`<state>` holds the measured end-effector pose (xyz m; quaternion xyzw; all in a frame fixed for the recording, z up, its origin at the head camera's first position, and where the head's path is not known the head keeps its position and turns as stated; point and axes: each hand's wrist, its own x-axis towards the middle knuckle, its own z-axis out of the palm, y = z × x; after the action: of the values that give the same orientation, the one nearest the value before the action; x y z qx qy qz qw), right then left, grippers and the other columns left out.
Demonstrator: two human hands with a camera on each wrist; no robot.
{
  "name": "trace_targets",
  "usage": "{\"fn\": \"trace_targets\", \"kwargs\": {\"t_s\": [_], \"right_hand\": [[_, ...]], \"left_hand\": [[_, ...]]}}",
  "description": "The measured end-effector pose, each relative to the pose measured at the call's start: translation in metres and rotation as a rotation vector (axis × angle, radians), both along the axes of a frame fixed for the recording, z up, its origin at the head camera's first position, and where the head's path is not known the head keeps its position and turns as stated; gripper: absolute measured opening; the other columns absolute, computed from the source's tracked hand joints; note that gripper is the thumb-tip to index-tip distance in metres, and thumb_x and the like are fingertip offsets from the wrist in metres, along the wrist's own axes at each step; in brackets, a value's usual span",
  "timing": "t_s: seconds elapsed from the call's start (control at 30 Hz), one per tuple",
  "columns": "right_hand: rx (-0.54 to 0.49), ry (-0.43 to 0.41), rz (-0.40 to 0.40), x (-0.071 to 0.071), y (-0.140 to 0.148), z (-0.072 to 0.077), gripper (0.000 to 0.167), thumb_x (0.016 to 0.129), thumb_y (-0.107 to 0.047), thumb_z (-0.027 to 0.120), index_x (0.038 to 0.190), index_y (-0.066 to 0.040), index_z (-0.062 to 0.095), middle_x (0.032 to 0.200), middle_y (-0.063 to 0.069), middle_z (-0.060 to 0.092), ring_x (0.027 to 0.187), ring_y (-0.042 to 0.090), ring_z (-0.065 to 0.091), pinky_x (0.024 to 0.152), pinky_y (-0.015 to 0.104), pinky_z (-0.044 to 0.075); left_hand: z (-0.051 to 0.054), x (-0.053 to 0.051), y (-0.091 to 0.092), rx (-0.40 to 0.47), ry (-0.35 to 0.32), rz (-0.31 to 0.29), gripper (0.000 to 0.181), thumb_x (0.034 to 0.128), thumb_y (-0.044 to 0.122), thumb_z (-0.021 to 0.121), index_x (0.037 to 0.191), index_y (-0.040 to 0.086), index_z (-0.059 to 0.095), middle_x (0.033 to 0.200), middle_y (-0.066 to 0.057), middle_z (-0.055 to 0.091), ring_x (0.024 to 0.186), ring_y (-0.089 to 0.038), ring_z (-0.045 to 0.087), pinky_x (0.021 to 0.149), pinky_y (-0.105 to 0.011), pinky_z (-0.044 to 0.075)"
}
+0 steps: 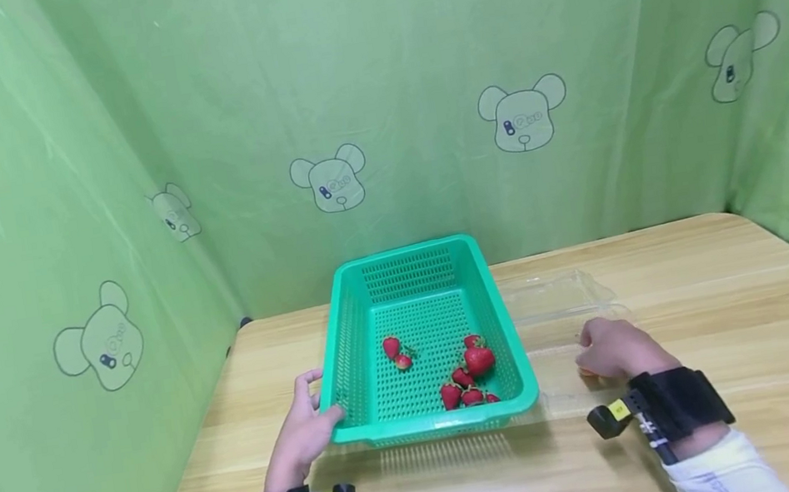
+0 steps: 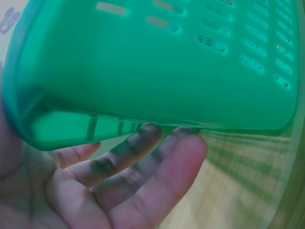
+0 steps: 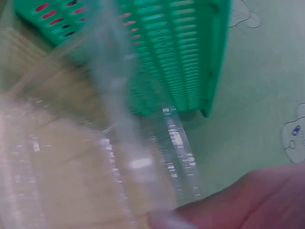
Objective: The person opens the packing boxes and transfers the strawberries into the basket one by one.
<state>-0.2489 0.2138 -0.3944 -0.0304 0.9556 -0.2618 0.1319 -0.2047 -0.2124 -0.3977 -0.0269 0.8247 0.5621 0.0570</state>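
A green plastic basket (image 1: 434, 421) stands on the table with several strawberries (image 1: 480, 360) inside, most of them near its front right corner. My left hand (image 1: 307, 430) holds the basket's front left corner, thumb over the rim; the left wrist view shows its fingers (image 2: 176, 167) under the outer wall. To the right lies a clear plastic box (image 1: 552, 371) with its lid open behind. Over this box my right hand (image 1: 616, 347) reaches down, fingers mostly hidden. A small reddish patch shows beneath it, too little to identify. In the right wrist view the thumb (image 3: 228, 205) is beside the box's clear edge.
The light wooden table (image 1: 737, 315) extends to both sides. Green curtains (image 1: 410, 84) with bear heads enclose its back and sides. The clear lid (image 1: 553, 293) lies close to the basket's right wall.
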Motion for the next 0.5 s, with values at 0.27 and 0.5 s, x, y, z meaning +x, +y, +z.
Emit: {"fn": "trace_targets", "kwargs": {"t_s": [0.27,0.5], "right_hand": [[-0.043,0.001,0.012,0.0,-0.005,-0.015,0.012,0.071,0.003,0.062,0.077,-0.005,0.056,0.071,0.006,0.053,0.062,0.021,0.05,0.054,0.031,0.042],[-0.062,0.035,0.021,0.001,-0.007,-0.003,0.006,0.077,-0.002,0.062,0.083,-0.001,0.059,0.075,0.008,0.056,0.064,0.022,0.051,0.054,0.032,0.043]], "left_hand": [[-0.001,0.0,-0.001,0.016,0.006,-0.004,0.065,0.0895,0.001,0.053,0.146,0.009,0.021,0.137,-0.032,0.044,0.108,-0.035,0.058,0.08,-0.042,0.05],[-0.001,0.0,-0.001,0.007,0.0,0.002,0.065,0.0899,0.001,0.053,0.146,0.009,0.021,0.138,-0.032,0.043,0.109,-0.035,0.058,0.08,-0.042,0.05]]}}
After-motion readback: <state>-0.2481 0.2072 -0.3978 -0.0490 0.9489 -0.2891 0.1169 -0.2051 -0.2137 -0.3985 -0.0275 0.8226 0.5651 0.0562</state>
